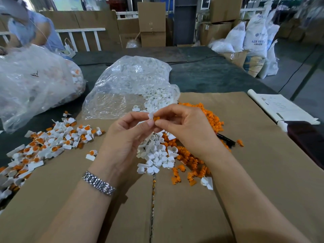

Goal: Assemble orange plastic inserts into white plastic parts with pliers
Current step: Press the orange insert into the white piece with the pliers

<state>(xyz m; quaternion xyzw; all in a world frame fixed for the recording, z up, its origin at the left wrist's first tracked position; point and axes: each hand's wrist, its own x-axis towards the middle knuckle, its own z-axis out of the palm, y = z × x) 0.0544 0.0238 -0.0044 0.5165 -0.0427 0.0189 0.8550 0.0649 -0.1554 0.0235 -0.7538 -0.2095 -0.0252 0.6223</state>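
Over the cardboard sheet (228,199) we pinch a white part (150,115) in our left hand (122,137) while our right hand (184,127) fingertips grip an orange insert (156,118) against it, above the loose piles.

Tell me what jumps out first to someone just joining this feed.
Both hands meet at centre: the left hand pinches a white part while the right hand presses an orange insert into it. Finished pieces lie left, loose orange inserts right.
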